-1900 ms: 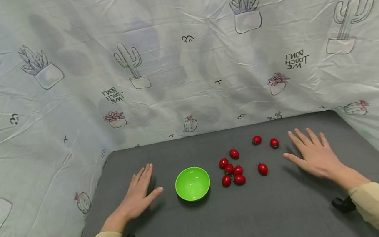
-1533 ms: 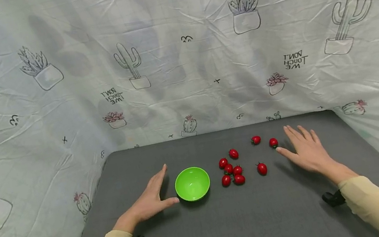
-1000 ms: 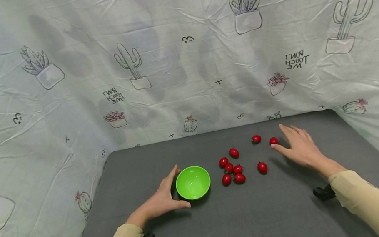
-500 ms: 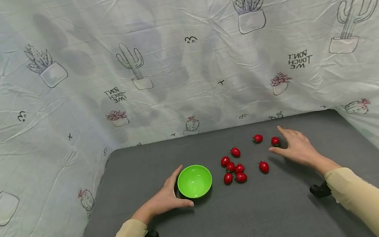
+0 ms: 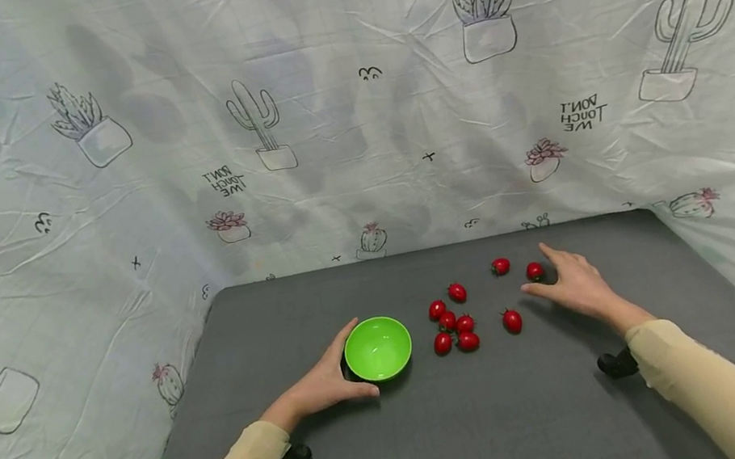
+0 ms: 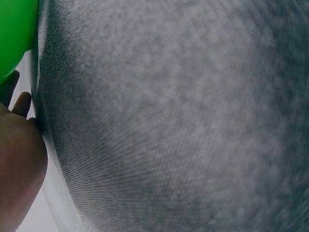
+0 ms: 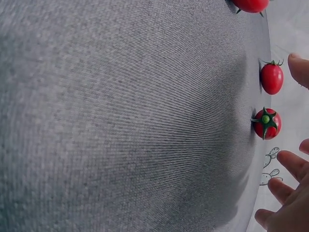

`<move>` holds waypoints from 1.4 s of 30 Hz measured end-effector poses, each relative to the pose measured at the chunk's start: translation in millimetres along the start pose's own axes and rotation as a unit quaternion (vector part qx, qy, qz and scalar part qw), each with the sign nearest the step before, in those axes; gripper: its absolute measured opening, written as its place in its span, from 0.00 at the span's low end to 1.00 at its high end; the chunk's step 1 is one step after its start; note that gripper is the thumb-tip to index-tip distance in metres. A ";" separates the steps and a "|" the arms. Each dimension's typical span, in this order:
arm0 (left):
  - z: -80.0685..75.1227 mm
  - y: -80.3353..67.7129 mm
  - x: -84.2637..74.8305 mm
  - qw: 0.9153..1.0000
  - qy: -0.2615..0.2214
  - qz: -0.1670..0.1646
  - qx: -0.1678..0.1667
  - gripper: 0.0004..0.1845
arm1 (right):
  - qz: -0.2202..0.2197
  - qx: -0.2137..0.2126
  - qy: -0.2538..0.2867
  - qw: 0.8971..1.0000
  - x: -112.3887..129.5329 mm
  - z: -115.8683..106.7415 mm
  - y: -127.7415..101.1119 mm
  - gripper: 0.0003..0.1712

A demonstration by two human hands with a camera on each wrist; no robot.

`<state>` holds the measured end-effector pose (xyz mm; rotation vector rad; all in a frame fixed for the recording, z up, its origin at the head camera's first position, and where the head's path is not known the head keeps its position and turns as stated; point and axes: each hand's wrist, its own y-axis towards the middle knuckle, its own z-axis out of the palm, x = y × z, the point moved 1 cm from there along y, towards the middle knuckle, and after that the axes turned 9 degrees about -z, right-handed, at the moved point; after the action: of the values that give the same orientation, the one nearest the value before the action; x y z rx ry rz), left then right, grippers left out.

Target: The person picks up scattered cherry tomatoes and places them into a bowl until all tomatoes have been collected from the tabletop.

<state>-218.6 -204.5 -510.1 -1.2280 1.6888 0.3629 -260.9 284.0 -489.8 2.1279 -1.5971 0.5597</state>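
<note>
A bright green bowl point(image 5: 378, 349) stands on the dark grey table. My left hand point(image 5: 325, 376) curves around its left side, fingers at the far rim and thumb near the front rim. In the left wrist view, part of the bowl point(image 6: 17, 29) shows above the fingers. My right hand point(image 5: 578, 286) hovers with thumb and fingers spread beside a cherry tomato point(image 5: 535, 270), holding nothing. The right wrist view shows a tomato with a green calyx point(image 7: 272, 128) between the thumb point(image 7: 299, 70) and the fingers.
Several cherry tomatoes point(image 5: 448, 321) lie in a loose cluster right of the bowl. One tomato point(image 5: 500, 267) sits farther back and another point(image 5: 512, 321) nearer. A pale cloth printed with cacti point(image 5: 338, 144) hangs behind and beside the table point(image 5: 434, 439).
My left hand has moved right, from beside the bowl to around its left side. My right hand has moved left to the nearest tomato, its fingers drawn into a wide arc.
</note>
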 end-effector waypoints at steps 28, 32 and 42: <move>4.2 3.8 0.9 1.000 0.002 0.001 -0.021 0.64 | 0.050 -0.049 0.014 0.997 -10.1 11.9 7.9 0.46; 4.7 3.7 0.9 1.000 0.001 0.000 -0.021 0.64 | 0.050 -0.058 0.017 0.997 -11.2 13.1 7.9 0.43; 4.0 3.6 1.2 1.000 0.015 -0.003 -0.023 0.64 | 0.041 -0.075 0.015 0.996 -10.4 12.8 8.1 0.34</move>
<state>-219.6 -200.8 -514.0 -1.2779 1.7096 0.3848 -270.6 283.1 -505.5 1.9436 -1.6613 0.4800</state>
